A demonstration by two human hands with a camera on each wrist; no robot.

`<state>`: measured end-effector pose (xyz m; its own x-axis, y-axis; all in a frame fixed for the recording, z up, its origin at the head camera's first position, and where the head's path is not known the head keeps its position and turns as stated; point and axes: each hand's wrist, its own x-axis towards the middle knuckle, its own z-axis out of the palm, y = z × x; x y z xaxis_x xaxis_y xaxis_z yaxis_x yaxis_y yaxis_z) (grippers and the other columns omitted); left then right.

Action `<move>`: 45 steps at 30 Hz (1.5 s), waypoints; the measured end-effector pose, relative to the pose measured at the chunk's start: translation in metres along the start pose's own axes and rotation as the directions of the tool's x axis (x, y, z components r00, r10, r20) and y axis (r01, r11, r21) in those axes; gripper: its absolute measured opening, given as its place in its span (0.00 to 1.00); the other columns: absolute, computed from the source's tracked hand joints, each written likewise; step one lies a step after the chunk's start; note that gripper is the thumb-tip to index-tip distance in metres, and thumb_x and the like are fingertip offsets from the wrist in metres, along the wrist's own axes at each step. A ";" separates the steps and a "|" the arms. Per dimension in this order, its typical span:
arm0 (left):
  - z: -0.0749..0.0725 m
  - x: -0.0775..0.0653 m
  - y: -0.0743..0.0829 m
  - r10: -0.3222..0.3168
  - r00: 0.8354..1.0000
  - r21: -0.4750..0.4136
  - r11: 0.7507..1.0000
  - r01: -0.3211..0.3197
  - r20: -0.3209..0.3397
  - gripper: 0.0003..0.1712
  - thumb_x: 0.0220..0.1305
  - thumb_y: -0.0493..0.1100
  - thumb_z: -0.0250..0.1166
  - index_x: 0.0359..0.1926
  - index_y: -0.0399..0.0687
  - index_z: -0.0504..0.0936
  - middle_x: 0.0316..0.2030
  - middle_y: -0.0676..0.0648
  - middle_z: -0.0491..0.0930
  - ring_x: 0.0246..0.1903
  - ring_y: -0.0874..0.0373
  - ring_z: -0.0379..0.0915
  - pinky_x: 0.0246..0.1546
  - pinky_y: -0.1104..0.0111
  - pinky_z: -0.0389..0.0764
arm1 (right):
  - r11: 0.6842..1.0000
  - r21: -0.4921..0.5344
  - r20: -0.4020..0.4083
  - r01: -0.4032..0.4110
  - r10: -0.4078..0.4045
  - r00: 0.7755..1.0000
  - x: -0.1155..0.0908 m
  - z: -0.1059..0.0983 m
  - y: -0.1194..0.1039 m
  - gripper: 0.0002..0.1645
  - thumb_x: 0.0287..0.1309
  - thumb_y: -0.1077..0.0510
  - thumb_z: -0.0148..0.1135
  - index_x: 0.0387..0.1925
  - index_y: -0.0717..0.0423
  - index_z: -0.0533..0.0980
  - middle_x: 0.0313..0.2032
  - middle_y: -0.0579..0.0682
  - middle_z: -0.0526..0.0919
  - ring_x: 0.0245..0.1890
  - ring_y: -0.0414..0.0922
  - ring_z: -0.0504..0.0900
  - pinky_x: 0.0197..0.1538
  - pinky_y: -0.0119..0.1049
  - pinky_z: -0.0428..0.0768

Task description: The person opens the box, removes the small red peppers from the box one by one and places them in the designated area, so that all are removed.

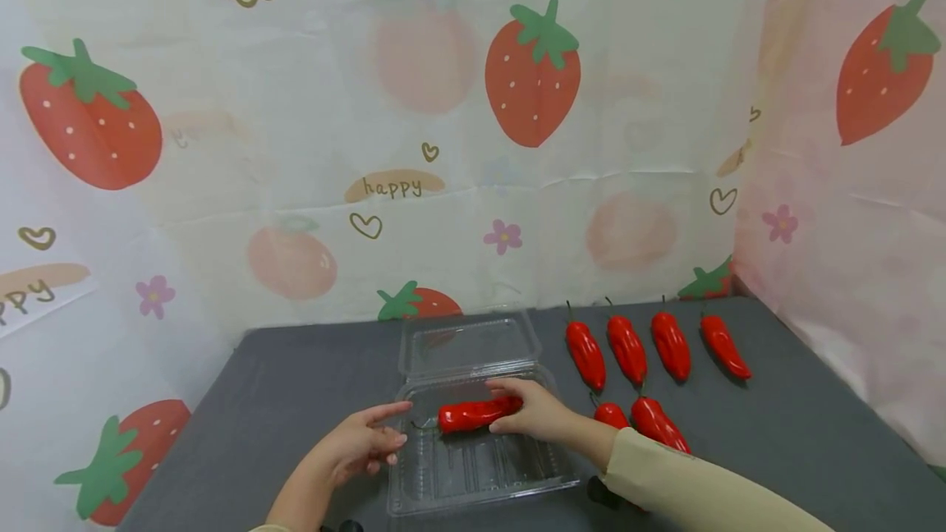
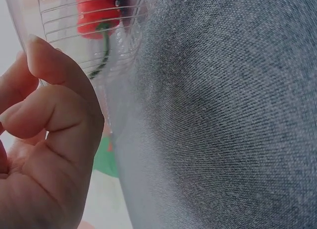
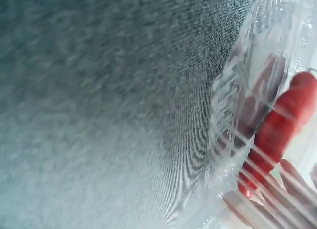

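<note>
A red chili pepper (image 1: 473,415) with a green stem is over the base of a clear plastic clamshell box (image 1: 480,499). My right hand (image 1: 538,410) holds it by its pointed end, thumb on the near side and fingers on the far side. The stem points left. Through the box's wall, the right wrist view shows the chili pepper (image 3: 280,125) and the right fingers (image 3: 292,184) by its tip. My left hand (image 1: 362,442) is at the box's left side, fingers loosely extended, with nothing in it. The box's lid (image 1: 473,343) lies folded back.
Several more red peppers lie right of the box: a back row including one pepper (image 1: 626,350), and nearer ones such as this pepper (image 1: 658,424), partly behind the right forearm. A grey cloth (image 1: 296,376) covers the table. Printed fabric (image 1: 318,105) hangs behind.
</note>
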<state>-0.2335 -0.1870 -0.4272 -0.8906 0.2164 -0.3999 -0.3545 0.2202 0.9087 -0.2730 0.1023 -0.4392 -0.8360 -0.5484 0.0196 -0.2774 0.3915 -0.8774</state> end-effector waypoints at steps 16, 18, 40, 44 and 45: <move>-0.001 0.000 0.001 0.021 1.000 -0.030 0.999 -0.021 0.021 0.35 0.67 0.30 0.59 0.72 0.34 0.58 0.25 0.50 0.75 0.21 0.63 0.71 0.21 0.73 0.63 | 0.991 -0.096 -0.066 -0.089 0.083 0.994 0.009 0.016 0.006 0.35 0.49 0.67 0.72 0.61 0.62 0.74 0.54 0.61 0.79 0.54 0.56 0.75 0.52 0.50 0.73; 0.000 0.000 0.001 0.021 1.000 -0.032 0.999 -0.020 0.018 0.35 0.67 0.30 0.59 0.72 0.34 0.58 0.25 0.50 0.75 0.21 0.63 0.71 0.21 0.73 0.63 | 0.989 -0.119 -0.075 -0.088 0.080 0.994 0.009 0.017 0.005 0.34 0.49 0.67 0.72 0.60 0.62 0.75 0.52 0.60 0.81 0.54 0.56 0.76 0.53 0.51 0.73; -0.001 -0.001 -0.002 0.022 0.999 -0.051 0.998 -0.020 0.026 0.36 0.67 0.31 0.59 0.72 0.34 0.57 0.25 0.51 0.76 0.21 0.63 0.71 0.21 0.73 0.63 | 0.974 -0.228 -0.007 -0.007 0.005 1.000 0.001 0.020 -0.002 0.25 0.53 0.66 0.70 0.54 0.67 0.77 0.44 0.63 0.83 0.47 0.57 0.81 0.49 0.51 0.77; 0.000 -0.001 -0.003 0.033 0.999 -0.051 0.998 -0.032 0.024 0.36 0.66 0.30 0.59 0.72 0.33 0.57 0.24 0.52 0.76 0.21 0.62 0.71 0.21 0.72 0.63 | 0.961 -0.277 0.014 0.030 -0.027 1.000 -0.001 0.020 -0.004 0.22 0.53 0.66 0.70 0.51 0.68 0.79 0.41 0.62 0.84 0.42 0.54 0.82 0.45 0.45 0.79; 0.000 -0.001 -0.003 0.036 0.999 -0.051 0.998 -0.035 0.025 0.36 0.66 0.30 0.59 0.72 0.33 0.56 0.24 0.52 0.75 0.21 0.62 0.71 0.21 0.73 0.63 | 0.960 -0.277 0.016 0.036 -0.032 0.999 -0.001 0.020 -0.004 0.21 0.53 0.66 0.69 0.49 0.69 0.79 0.41 0.61 0.84 0.41 0.53 0.82 0.44 0.44 0.79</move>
<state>-0.2315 -0.1884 -0.4297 -0.8956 0.2476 -0.3696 -0.3373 0.1637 0.9270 -0.2614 0.0862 -0.4453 -0.8189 -0.5724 0.0405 -0.4274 0.5612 -0.7088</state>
